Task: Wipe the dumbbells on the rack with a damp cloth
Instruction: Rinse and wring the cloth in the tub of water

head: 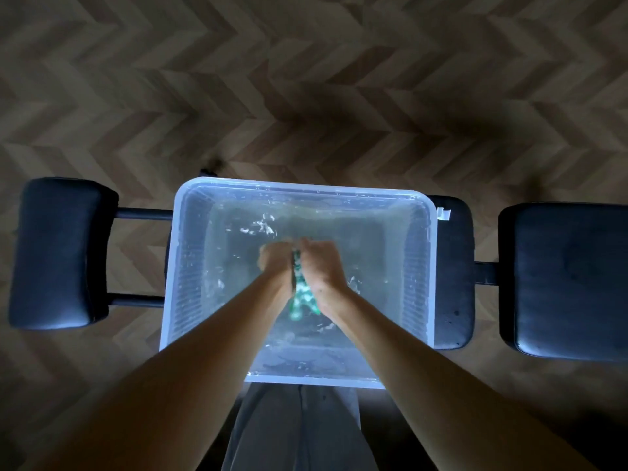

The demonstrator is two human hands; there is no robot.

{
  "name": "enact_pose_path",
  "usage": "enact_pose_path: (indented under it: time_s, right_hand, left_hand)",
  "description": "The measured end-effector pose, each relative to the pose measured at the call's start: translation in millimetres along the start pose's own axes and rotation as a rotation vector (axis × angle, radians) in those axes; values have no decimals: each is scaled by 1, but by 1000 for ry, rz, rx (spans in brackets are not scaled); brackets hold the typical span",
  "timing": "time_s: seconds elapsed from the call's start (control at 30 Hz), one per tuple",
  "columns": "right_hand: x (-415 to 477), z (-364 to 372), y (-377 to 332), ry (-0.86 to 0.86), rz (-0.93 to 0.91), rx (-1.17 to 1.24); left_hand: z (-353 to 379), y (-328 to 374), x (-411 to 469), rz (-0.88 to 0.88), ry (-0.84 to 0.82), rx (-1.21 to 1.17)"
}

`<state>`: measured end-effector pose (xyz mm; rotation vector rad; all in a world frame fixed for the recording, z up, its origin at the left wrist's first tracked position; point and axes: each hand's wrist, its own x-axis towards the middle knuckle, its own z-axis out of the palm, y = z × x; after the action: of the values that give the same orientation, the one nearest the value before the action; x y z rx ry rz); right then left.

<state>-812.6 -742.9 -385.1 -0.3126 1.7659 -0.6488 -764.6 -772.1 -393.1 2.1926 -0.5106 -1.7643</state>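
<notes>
left hand (276,263) and right hand (321,266) squeeze green soft wet cloth (300,297) | over clear plastic water tub (429,212) | floppy, drippy, grab the middle

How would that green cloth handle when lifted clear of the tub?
Likely floppy: the green cloth bunches and dangles between the left hand and right hand gripping it. Probably heavy for its size and dripping, given the water in the tub.

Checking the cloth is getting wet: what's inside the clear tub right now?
There is water and a green cloth, gripped between left hand and right hand. The hands cover most of the cloth.
</notes>
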Motion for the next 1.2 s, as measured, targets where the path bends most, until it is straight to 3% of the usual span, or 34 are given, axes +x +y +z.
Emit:
enact_pose_path:
  time_s: [0.23, 0.37, 0.63, 0.7, 0.8, 0.87, 0.97, 1.07, 1.13, 1.2]
  right_hand:
    - [21, -12, 8, 152, 163, 134]
    - [11, -3, 6, 53, 80, 117]
    - [6, -36, 6, -20, 127, 20]
    - [1, -49, 4, -102, 84, -79]
    - [3, -64, 3, -197, 34, -519]
    - [4, -70, 5, -103, -20, -802]
    - [5, -69, 13, 62, -13, -982]
    - [9, -60, 16, -5, -88, -1047]
    - [10, -55, 14, -89, -130, -1067]
    - [6, -54, 9, -156, -217, -1209]
  left_hand:
    - [21, -12, -15, -21, -42, -66]
    - [11, -4, 4, -17, 55, -43]
    - [1, -3, -10, 160, -92, 443]
    - [-12, 1, -7, 235, -90, 574]
    - [-34, 1, 8, 297, -32, 743]
    - [-42, 2, 10, 302, 57, 787]
    - [-52, 0, 12, 378, 182, 841]
    - [-52, -2, 15, 450, 36, 823]
    - [-52, -2, 12, 497, -107, 1058]
    - [-51, -2, 5, 659, -146, 1445]
